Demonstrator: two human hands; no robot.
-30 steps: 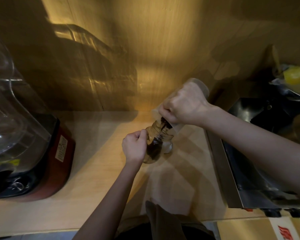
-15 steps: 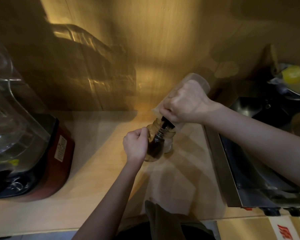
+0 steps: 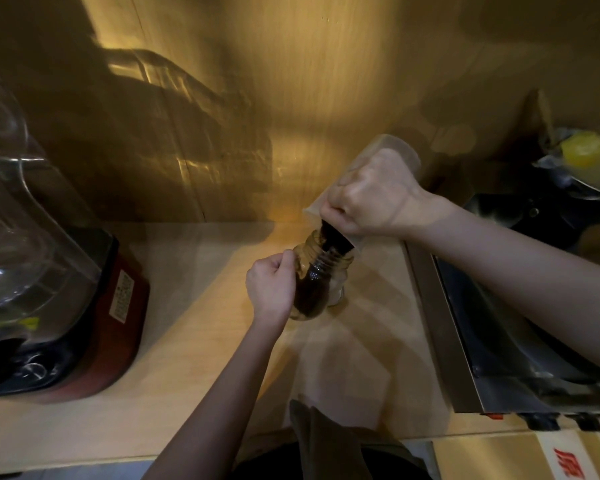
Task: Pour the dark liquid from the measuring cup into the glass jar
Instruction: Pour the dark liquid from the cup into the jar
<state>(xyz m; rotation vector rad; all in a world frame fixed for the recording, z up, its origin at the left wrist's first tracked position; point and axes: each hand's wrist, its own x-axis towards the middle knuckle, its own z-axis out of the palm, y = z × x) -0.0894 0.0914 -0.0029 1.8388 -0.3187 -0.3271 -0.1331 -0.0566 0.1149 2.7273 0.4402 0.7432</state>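
On the wooden counter the left hand is wrapped around the glass jar, hiding its near side, while the right hand, clenched on the tipped measuring cup, covers most of it as dark liquid meets the jar's mouth.

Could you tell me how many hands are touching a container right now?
2. The left hand steadies the glass jar on the counter; the right hand tips the measuring cup over it.
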